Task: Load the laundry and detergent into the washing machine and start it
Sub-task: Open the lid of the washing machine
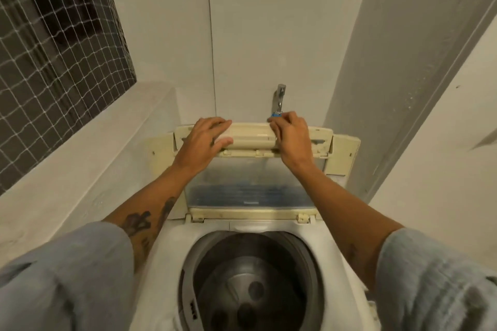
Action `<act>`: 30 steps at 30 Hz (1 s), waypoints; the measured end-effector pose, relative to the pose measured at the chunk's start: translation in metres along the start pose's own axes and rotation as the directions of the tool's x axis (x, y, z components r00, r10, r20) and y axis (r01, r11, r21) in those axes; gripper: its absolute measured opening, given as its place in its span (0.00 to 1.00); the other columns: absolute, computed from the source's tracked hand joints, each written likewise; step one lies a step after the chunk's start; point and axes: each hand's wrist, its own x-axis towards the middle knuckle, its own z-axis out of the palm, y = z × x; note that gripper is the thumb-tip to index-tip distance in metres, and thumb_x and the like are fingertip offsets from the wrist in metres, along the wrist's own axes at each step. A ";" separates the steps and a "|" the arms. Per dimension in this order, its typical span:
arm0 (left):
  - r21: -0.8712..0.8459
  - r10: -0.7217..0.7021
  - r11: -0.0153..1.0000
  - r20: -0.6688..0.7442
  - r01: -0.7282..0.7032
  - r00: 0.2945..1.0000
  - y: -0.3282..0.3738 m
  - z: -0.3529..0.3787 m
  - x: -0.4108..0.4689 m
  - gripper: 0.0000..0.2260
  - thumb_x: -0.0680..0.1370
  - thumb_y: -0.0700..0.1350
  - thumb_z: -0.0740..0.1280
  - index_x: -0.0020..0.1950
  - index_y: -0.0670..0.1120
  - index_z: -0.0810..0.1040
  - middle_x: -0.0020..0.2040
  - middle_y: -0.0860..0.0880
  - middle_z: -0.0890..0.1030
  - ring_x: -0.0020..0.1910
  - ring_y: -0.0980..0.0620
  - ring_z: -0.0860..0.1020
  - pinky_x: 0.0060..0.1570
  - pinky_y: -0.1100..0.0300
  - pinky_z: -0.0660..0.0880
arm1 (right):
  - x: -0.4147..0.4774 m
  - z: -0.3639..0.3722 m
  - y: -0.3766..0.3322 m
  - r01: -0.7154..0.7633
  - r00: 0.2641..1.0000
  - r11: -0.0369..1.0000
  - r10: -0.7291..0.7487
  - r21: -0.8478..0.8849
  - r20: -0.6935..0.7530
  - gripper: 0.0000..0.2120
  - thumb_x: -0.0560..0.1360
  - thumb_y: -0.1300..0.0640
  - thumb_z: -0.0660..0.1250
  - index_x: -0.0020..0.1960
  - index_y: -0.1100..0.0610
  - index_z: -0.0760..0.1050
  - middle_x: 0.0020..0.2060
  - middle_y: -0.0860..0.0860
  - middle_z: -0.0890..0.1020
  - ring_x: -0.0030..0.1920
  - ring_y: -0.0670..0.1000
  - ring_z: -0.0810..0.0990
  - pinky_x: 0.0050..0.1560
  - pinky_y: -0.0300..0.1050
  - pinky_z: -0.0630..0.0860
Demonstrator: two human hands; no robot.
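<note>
A white top-loading washing machine [333, 255] stands below me with its folding lid [250, 188] raised upright against the back wall. The steel drum [250, 285] lies open and holds no laundry that I can see. My left hand [207, 140] grips the lid's cream top edge from the left, fingers curled over it. My right hand [290, 134] holds the same edge from the right. No clothes or detergent are in view.
A chrome tap [279, 97] with a blue hose fitting pokes from the white wall just behind the lid. A concrete ledge [80, 158] runs along the left under a netted window [53, 43]. A white wall closes in on the right.
</note>
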 end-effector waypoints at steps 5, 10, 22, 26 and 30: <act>0.045 0.027 0.999 -0.028 -0.025 0.999 -0.012 0.015 0.009 0.20 0.80 0.50 0.63 0.70 0.44 0.72 0.66 0.46 0.75 0.65 0.48 0.70 0.74 0.48 0.55 | 0.008 0.014 0.004 -0.039 0.999 0.998 0.040 0.051 -0.028 0.14 0.83 0.55 0.57 0.59 0.55 0.81 0.55 0.53 0.77 0.58 0.56 0.71 0.71 0.57 0.62; 0.157 0.030 0.987 -0.052 -0.021 0.998 -0.010 0.028 0.004 0.20 0.82 0.50 0.59 0.73 0.44 0.69 0.68 0.46 0.73 0.69 0.46 0.68 0.74 0.39 0.54 | -0.001 0.019 0.016 0.090 0.996 0.987 -0.088 -0.135 0.019 0.21 0.83 0.45 0.52 0.67 0.54 0.75 0.60 0.53 0.78 0.64 0.54 0.72 0.75 0.58 0.53; 0.327 -0.039 0.944 -0.049 0.053 0.998 0.009 0.029 -0.026 0.23 0.84 0.53 0.50 0.78 0.48 0.57 0.78 0.48 0.58 0.78 0.46 0.53 0.74 0.38 0.51 | -0.026 0.006 0.009 0.139 0.988 0.947 -0.114 -0.290 0.100 0.29 0.83 0.39 0.48 0.77 0.54 0.61 0.76 0.54 0.64 0.78 0.57 0.56 0.77 0.59 0.47; 0.328 -0.075 0.941 -0.021 0.078 0.997 0.015 0.024 -0.033 0.24 0.83 0.54 0.51 0.79 0.49 0.54 0.79 0.48 0.54 0.78 0.47 0.51 0.74 0.37 0.49 | -0.032 -0.004 0.004 0.140 0.985 0.947 -0.104 -0.288 0.138 0.29 0.83 0.40 0.49 0.78 0.54 0.60 0.77 0.55 0.62 0.78 0.57 0.55 0.77 0.60 0.48; 0.336 -0.120 0.934 -0.018 0.119 0.993 0.018 0.021 -0.044 0.26 0.83 0.56 0.52 0.79 0.50 0.53 0.80 0.48 0.52 0.78 0.47 0.50 0.73 0.36 0.47 | -0.041 -0.018 0.006 0.104 0.984 0.961 -0.061 -0.256 0.169 0.30 0.82 0.39 0.52 0.79 0.55 0.57 0.78 0.55 0.59 0.79 0.58 0.53 0.76 0.62 0.49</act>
